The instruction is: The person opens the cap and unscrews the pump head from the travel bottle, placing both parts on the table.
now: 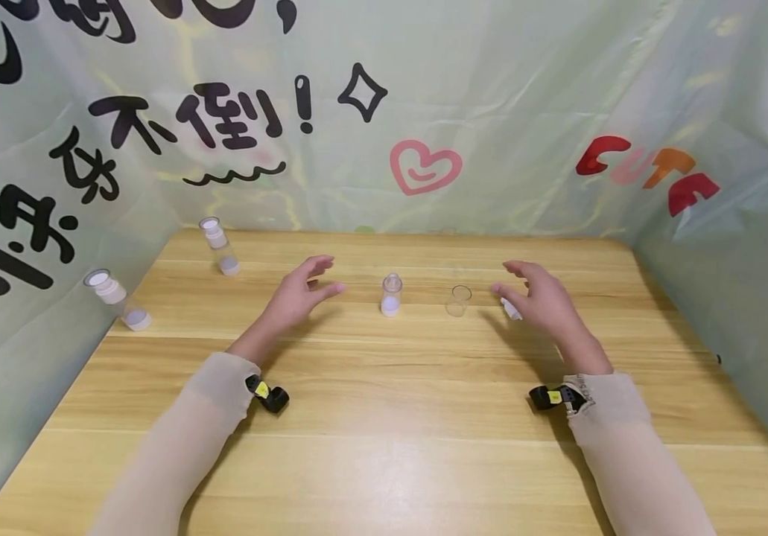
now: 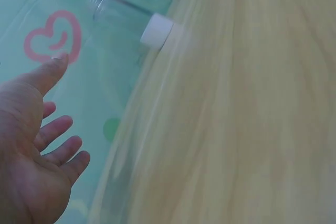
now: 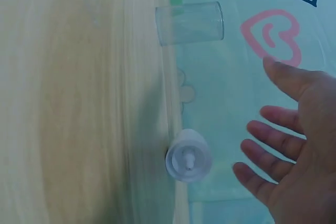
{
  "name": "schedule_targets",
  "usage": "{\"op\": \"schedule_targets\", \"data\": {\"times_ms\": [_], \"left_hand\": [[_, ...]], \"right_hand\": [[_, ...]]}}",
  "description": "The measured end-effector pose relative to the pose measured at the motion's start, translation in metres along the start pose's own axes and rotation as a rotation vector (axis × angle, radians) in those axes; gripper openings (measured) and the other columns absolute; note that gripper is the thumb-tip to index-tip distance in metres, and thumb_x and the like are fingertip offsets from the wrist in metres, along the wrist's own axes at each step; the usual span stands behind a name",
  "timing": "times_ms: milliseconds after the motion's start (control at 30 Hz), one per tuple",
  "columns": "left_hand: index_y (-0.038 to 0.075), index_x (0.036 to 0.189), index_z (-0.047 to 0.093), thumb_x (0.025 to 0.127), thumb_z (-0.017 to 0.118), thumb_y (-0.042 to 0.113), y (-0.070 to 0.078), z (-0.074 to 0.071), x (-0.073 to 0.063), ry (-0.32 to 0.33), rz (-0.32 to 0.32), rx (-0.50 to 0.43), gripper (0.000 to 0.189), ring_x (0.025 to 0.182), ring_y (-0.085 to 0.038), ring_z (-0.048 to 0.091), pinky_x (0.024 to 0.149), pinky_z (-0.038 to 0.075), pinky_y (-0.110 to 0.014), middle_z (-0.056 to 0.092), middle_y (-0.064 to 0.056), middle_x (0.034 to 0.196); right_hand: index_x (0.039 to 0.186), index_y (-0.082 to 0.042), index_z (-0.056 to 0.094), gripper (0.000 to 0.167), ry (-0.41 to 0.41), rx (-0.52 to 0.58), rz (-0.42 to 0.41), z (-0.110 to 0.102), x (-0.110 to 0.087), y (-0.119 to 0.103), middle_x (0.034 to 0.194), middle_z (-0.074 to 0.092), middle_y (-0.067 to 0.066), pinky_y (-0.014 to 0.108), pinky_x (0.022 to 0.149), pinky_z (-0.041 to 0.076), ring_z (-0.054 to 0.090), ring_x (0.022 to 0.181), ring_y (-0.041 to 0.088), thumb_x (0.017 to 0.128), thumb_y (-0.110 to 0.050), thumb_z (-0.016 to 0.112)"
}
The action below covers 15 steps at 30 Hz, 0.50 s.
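Over the table my left hand (image 1: 296, 296) hovers to the left of a small clear bottle (image 1: 391, 290) with a white base, fingers relaxed and holding nothing. The left wrist view shows this bottle (image 2: 123, 15) upright, apart from the thumb of the left hand (image 2: 31, 145). My right hand (image 1: 544, 301) is loosely spread above and beside a white pump head (image 1: 512, 310), partly hiding it. In the right wrist view the pump head (image 3: 188, 156) lies on its side, apart from the fingers. A clear cylindrical cap (image 1: 458, 304) stands between the bottle and the pump head.
Two capped pump bottles stand at the left: one bottle (image 1: 220, 247) near the back edge, another bottle (image 1: 118, 299) by the left edge. A printed cloth (image 1: 491, 97) encloses the wooden table (image 1: 397, 447) at the back and sides.
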State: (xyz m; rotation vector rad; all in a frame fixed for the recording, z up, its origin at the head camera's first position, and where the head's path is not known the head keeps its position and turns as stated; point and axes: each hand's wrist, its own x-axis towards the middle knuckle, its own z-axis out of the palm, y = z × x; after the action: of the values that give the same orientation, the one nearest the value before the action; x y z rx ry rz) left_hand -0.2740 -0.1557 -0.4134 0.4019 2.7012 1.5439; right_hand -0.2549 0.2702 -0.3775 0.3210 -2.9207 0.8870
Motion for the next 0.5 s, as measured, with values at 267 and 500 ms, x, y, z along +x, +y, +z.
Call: {"op": "schedule_targets", "data": {"times_ms": [267, 500], "left_hand": [[0.014, 0.148, 0.040, 0.091, 0.061, 0.056, -0.015, -0.028, -0.006, 0.141, -0.030, 0.028, 0.073, 0.136, -0.028, 0.037, 0.109, 0.038, -0.045, 0.042, -0.007, 0.149], [0.007, 0.146, 0.041, 0.092, 0.060, 0.055, -0.031, -0.055, -0.012, 0.287, -0.103, 0.017, 0.075, 0.135, -0.033, 0.038, 0.108, 0.037, -0.047, 0.042, -0.013, 0.148]], "right_hand": [[0.146, -0.006, 0.043, 0.069, 0.049, 0.050, -0.089, 0.006, -0.003, -0.002, 0.146, 0.044, 0.019, 0.058, 0.103, 0.037, 0.043, 0.129, 0.042, 0.094, -0.050, 0.060], [0.146, -0.009, 0.043, 0.069, 0.049, 0.054, -0.130, 0.008, -0.006, -0.005, 0.148, 0.041, 0.019, 0.059, 0.103, 0.037, 0.042, 0.129, 0.041, 0.093, -0.048, 0.063]]}}
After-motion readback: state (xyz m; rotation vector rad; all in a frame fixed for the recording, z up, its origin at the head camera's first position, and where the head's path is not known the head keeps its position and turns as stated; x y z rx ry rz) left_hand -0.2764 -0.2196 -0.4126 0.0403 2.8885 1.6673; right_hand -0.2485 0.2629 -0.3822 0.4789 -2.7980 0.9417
